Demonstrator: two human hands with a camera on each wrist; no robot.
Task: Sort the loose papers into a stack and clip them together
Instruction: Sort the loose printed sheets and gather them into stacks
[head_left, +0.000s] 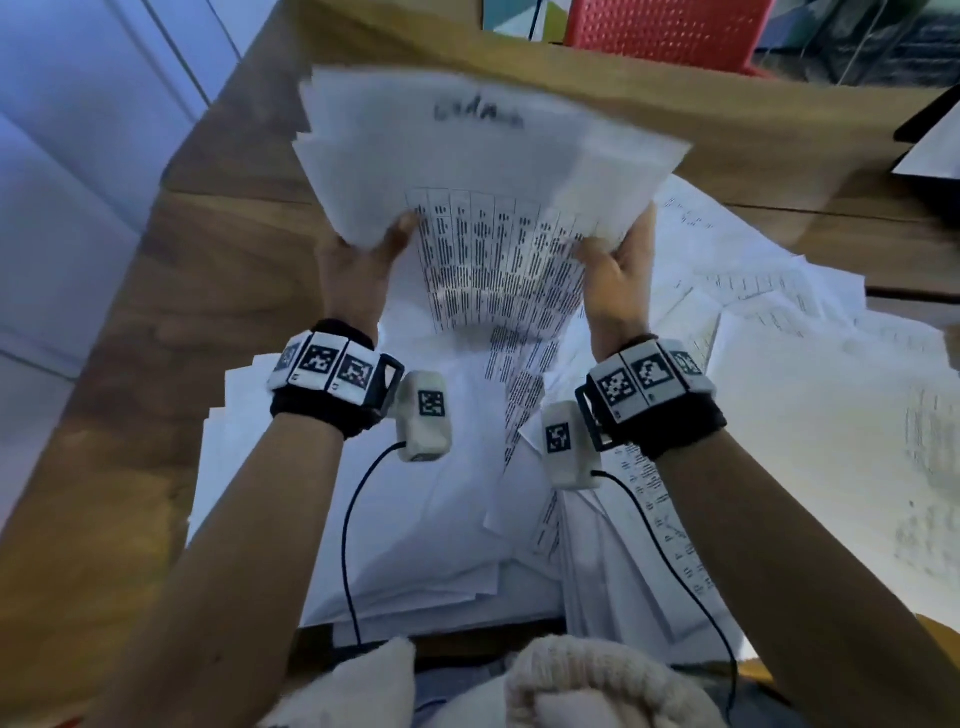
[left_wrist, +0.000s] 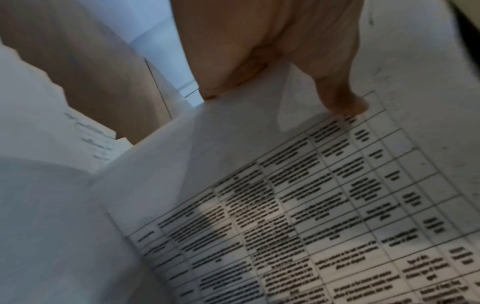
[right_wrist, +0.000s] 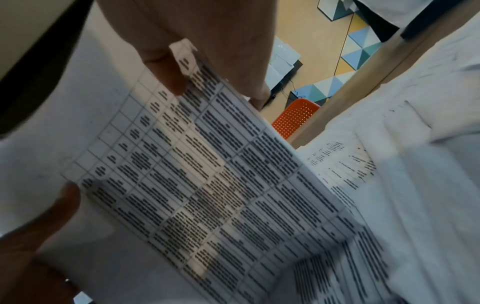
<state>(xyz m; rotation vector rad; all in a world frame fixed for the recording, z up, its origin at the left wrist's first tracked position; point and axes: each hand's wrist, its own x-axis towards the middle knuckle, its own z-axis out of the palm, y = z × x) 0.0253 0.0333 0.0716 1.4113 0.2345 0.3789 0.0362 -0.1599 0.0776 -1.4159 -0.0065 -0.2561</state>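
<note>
GRIP: left hand (head_left: 358, 270) and right hand (head_left: 618, 275) each pinch a near corner of the sheaf of papers (head_left: 483, 161), thumbs on the printed table | WHERE: raised above the loose sheets (head_left: 779, 364) littering the wooden desk (head_left: 208, 270) | HANDLING: light, floppy, slippery between sheets, edges splayed; likely best squeezed at both side edges and tapped square.

A bundle of papers (head_left: 467, 156) is held above the tabletop (head_left: 218, 249), gripped at its near corners by the left hand (head_left: 358, 265) at 9 o'clock and the right hand (head_left: 618, 270) at 3 o'clock. Loose sheets (head_left: 779, 415) are spread underneath. A red chair (head_left: 670, 31) is seen at 12 o'clock.
</note>
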